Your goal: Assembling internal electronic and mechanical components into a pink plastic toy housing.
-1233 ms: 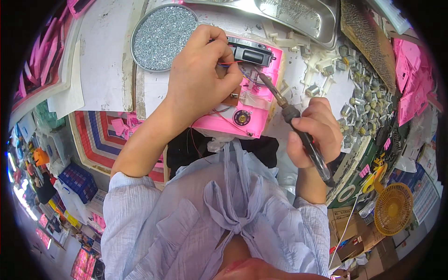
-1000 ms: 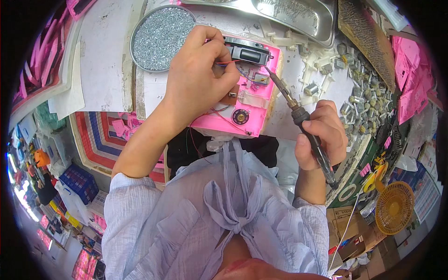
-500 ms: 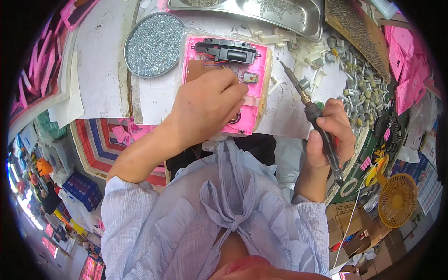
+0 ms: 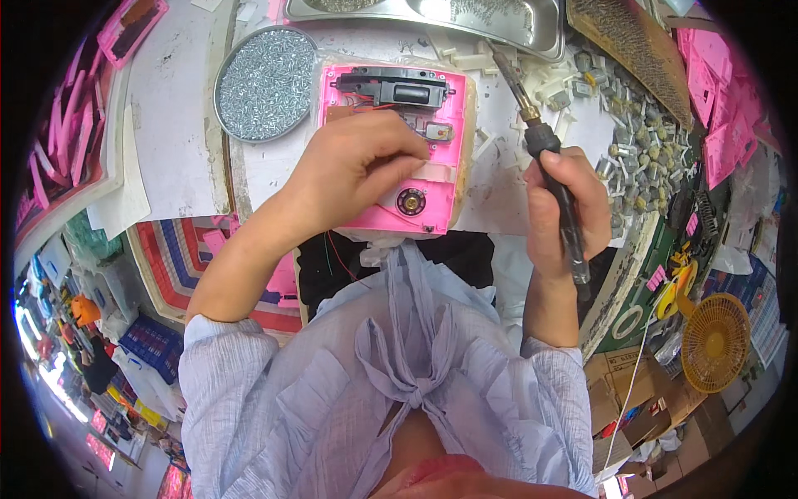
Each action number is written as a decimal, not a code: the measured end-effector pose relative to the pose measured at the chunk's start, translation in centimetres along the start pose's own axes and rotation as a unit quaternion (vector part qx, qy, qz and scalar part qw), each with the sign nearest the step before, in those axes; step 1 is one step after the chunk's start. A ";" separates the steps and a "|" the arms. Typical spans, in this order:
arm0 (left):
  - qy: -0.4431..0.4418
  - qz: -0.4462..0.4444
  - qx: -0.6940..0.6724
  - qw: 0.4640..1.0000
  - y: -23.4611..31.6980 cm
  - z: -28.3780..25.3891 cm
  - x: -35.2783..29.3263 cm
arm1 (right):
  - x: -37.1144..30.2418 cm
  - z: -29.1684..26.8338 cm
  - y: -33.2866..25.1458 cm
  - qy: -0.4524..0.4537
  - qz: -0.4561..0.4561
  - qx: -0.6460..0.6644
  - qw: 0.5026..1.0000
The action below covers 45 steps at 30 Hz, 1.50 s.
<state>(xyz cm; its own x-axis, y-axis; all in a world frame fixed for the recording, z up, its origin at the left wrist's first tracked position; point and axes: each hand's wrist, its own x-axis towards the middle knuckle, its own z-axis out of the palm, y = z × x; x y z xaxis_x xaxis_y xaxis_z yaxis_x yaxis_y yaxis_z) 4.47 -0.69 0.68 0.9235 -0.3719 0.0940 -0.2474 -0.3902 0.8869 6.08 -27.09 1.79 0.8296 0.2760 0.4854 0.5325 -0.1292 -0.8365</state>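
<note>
A pink plastic housing lies in front of me on the table, its inner side facing up. A black plastic module crosses its far end, with a small motor and a round black part nearer. My left hand reaches over the housing's left half. Its thumb and fingertips are pinched together beside a pale strip; what they hold is hidden. My right hand grips a black-handled soldering iron, right of the housing. The iron's metal tip points up and away, apart from the housing.
A round tray of small silvery screws stands at the left. Steel trays sit at the back. Small motors and white plastic pieces lie piled at the right. Thin wires hang off the housing's front edge.
My right hand has moved the soldering iron away from me and slightly left. My left hand has shifted left, uncovering the round black part and the pale strip.
</note>
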 end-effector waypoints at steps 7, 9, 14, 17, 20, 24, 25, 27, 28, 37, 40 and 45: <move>-0.069 0.041 0.066 0.995 0.3 -0.7 -0.3 | -1.6 -2.1 -0.6 -0.045 -0.012 0.101 0.994; -0.076 0.048 0.073 0.993 0.2 -0.7 -0.5 | -1.9 -2.4 -0.7 -0.101 0.006 0.120 0.988; -0.073 0.075 0.118 0.988 0.0 -0.4 -0.7 | -2.5 -1.2 0.0 -0.139 -0.005 0.098 0.985; -0.066 0.092 0.129 0.985 0.0 -0.4 -0.7 | -2.2 -0.8 0.0 -0.153 -0.018 0.088 0.984; -0.062 0.090 0.125 0.986 -0.1 -0.3 -0.9 | -2.0 -0.4 0.2 -0.153 -0.032 0.088 0.984; -0.062 0.095 0.125 0.986 -0.1 -0.3 -0.8 | -2.0 -0.2 0.2 -0.153 -0.029 0.086 0.984; -0.062 0.095 0.126 0.985 -0.2 -0.2 -0.8 | -2.0 -0.1 0.2 -0.153 -0.029 0.083 0.984; -0.058 0.097 0.125 0.986 -0.2 -0.2 -0.9 | -1.9 -0.2 0.2 -0.159 -0.024 0.079 0.984; -0.055 0.098 0.123 0.986 -0.1 -0.2 -0.9 | -1.8 -0.2 0.1 -0.166 -0.021 0.077 0.983; -0.049 0.111 0.142 0.982 -0.2 0.0 -1.0 | -1.3 -0.2 -0.8 -0.188 -0.033 0.038 0.981; -0.048 0.113 0.136 0.983 -0.2 0.0 -1.0 | -1.4 -0.3 -0.9 -0.180 -0.032 0.034 0.982; -0.054 0.111 0.140 0.983 -0.2 -0.1 -1.0 | -1.8 -1.5 -0.9 -0.156 -0.018 0.052 0.986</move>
<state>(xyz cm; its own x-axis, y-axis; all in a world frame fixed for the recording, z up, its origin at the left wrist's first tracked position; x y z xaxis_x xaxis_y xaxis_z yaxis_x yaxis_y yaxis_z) 3.60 -0.21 0.47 0.8051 -0.5555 0.2080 -0.5233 -0.4999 0.6901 4.40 -28.89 2.03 0.7091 0.5612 0.4269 0.5274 -0.0203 -0.8494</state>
